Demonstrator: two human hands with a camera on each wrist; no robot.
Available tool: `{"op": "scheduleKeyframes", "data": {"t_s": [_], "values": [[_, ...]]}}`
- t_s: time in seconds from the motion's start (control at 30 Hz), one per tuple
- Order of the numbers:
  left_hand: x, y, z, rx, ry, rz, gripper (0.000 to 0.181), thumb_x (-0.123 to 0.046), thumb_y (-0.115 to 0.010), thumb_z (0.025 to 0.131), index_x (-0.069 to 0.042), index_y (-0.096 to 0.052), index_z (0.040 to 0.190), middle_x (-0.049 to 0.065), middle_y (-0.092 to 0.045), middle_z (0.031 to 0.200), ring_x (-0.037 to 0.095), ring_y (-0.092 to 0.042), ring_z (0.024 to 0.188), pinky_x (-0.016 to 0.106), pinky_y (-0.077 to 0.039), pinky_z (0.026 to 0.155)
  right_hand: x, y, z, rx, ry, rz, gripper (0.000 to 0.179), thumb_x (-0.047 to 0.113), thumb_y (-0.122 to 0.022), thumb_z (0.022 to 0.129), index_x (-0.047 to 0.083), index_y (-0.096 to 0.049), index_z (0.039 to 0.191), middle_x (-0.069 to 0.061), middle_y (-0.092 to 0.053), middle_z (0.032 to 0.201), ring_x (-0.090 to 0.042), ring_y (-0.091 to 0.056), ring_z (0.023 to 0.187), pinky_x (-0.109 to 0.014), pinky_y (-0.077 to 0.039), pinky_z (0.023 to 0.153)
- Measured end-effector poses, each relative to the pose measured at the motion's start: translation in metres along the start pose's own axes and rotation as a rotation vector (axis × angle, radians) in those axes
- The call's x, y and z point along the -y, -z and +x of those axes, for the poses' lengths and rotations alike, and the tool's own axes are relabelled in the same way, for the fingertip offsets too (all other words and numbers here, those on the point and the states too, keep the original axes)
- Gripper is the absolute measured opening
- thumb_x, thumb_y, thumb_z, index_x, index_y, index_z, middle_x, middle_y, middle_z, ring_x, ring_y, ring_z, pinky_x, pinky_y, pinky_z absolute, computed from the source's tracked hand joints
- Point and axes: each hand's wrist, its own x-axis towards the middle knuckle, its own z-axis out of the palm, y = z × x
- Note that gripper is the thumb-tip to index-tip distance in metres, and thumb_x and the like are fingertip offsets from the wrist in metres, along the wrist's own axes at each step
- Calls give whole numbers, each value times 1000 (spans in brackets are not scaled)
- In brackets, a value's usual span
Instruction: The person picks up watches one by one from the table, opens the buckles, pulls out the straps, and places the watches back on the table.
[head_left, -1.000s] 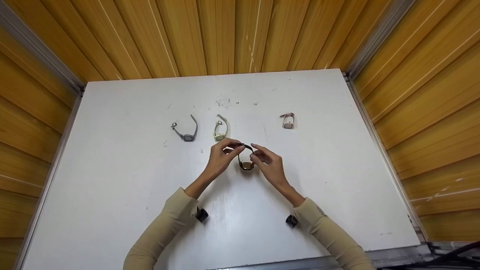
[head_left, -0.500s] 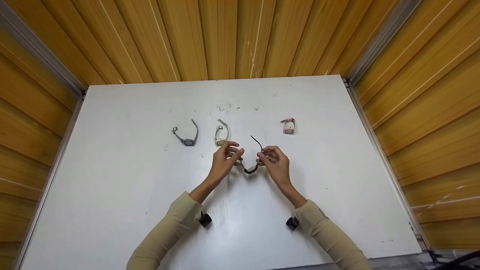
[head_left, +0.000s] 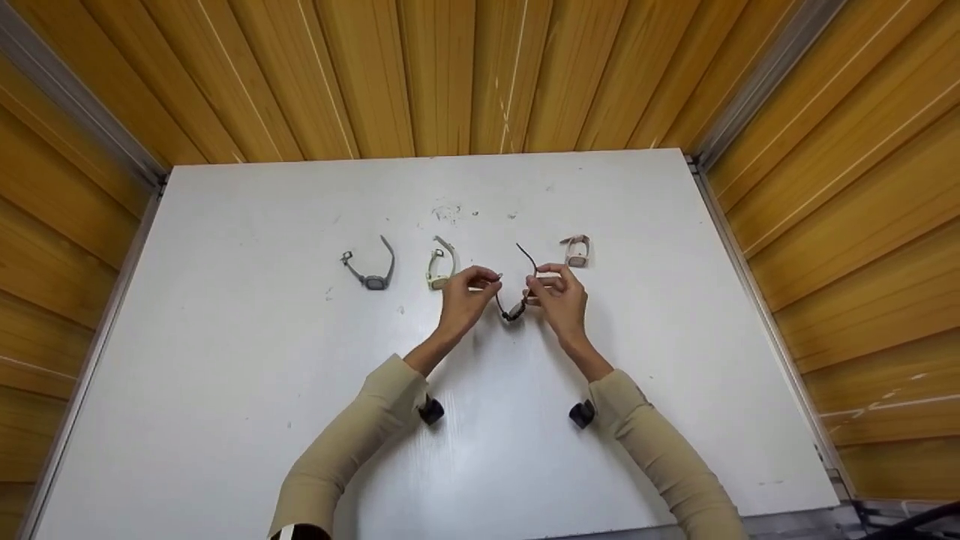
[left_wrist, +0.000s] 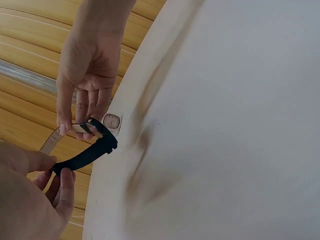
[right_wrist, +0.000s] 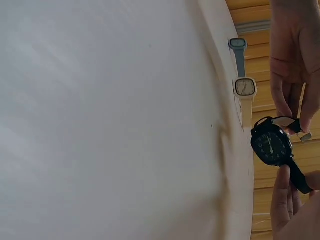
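Note:
Above the table's middle hangs a black wristwatch (head_left: pixel 514 313), its strap undone and its two ends apart. The left hand (head_left: pixel 466 301) pinches the buckle-side strap between thumb and fingers. On the other strap part, the right hand (head_left: pixel 562 306) has a grip near the case, and the strap's free end sticks up beyond its fingers. In the right wrist view the black dial (right_wrist: pixel 271 148) with pale numerals faces the camera. Seen in the left wrist view, the strap (left_wrist: pixel 82 159) has a dark outside and a lighter inner face.
On the white table (head_left: pixel 225 375) a grey watch (head_left: pixel 375 282) and a pale yellow-green watch (head_left: pixel 440 280) lie to the left with straps undone. A pink watch (head_left: pixel 577 260), its strap looped, lies at right. Wood-look panels (head_left: pixel 435 75) surround the table.
The black watch's strap has gone from a loop to spread ends. Both hands have drawn apart, then shifted away from the body and slightly right, carrying the watch.

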Motion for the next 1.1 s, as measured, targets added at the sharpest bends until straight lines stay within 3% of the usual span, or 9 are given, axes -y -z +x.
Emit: {"op": "scheduleKeyframes", "data": {"t_s": [0.2, 0.33, 0.57, 0.7, 0.9, 1.1], "values": [[-4, 0, 37, 3, -91, 211, 9, 1, -71, 90, 4, -76, 97, 18, -77, 96, 29, -74, 85, 27, -60, 74, 0, -2, 28, -1, -18, -214, 22, 8, -76, 91, -2, -69, 109, -26, -76, 91, -25, -77, 71, -27, -62, 59], [-1, -3, 52, 35, -89, 313, 10, 2, -69, 91, 5, -76, 97, 19, -77, 96, 30, -74, 87, 37, -61, 79, -4, -7, 39, 8, -52, -258, 21, 7, -76, 90, -4, -70, 108, -26, -76, 88, -30, -76, 68, -29, -61, 55], [3, -11, 60, 88, -82, 491, 12, -2, -65, 96, 4, -73, 103, 18, -76, 99, 29, -71, 93, 41, -59, 84, -12, -11, 47, -13, -68, -265, 23, 4, -73, 91, -8, -70, 109, -25, -76, 86, -9, -66, 52, -17, -54, 48], [4, -13, 59, 99, -66, 510, 15, 2, -65, 94, 7, -72, 106, 20, -75, 100, 33, -71, 96, 44, -59, 88, -19, -10, 47, -33, -59, -313, 21, 6, -73, 91, -7, -72, 107, -18, -77, 81, -5, -63, 50, -15, -53, 48], [4, -15, 58, 136, -36, 480, 27, 6, -68, 86, 9, -71, 112, 22, -74, 105, 35, -70, 101, 45, -58, 93, -24, -9, 48, -56, -50, -329, 18, 7, -73, 91, -5, -75, 104, -18, -76, 84, -4, -63, 50, -16, -55, 49], [7, -18, 59, 105, -71, 495, 25, 8, -67, 88, 11, -70, 113, 24, -74, 106, 37, -71, 103, 47, -58, 93, -27, -8, 51, -67, -40, -343, 17, 7, -73, 92, -5, -76, 104, -24, -76, 92, 0, -62, 52, -12, -53, 50]]}}
